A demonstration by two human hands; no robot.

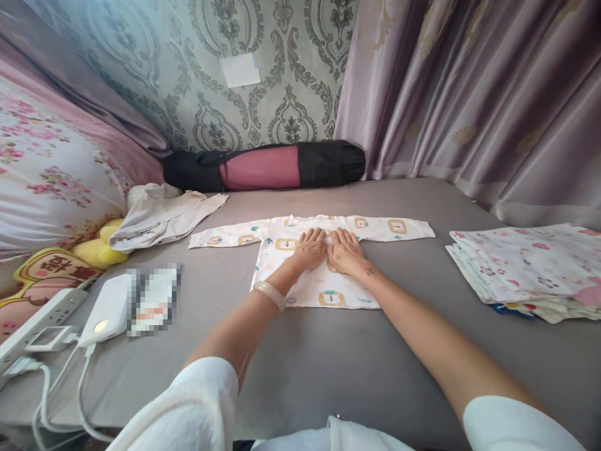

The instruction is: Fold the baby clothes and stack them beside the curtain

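A small white long-sleeved shirt [272,269] printed with lion faces lies spread on a grey padded surface [300,369], its sleeves stretched out to both sides. My left hand [310,248] rests flat on the shirt's chest, palm down. Beside it my right hand [345,250] lies flat as well, and the fingertips of both point toward the collar. Neither hand grips the cloth. Part of the shirt's front is hidden under my hands and forearms.
To the right lies a stack of folded printed cloths [526,263]. At left are a folded pale garment [164,219], a yellow plush toy [101,244], a white power bank [106,310] with cables, and a power strip [42,326]. A black-and-pink rolled bag [263,166] lies along the wall.
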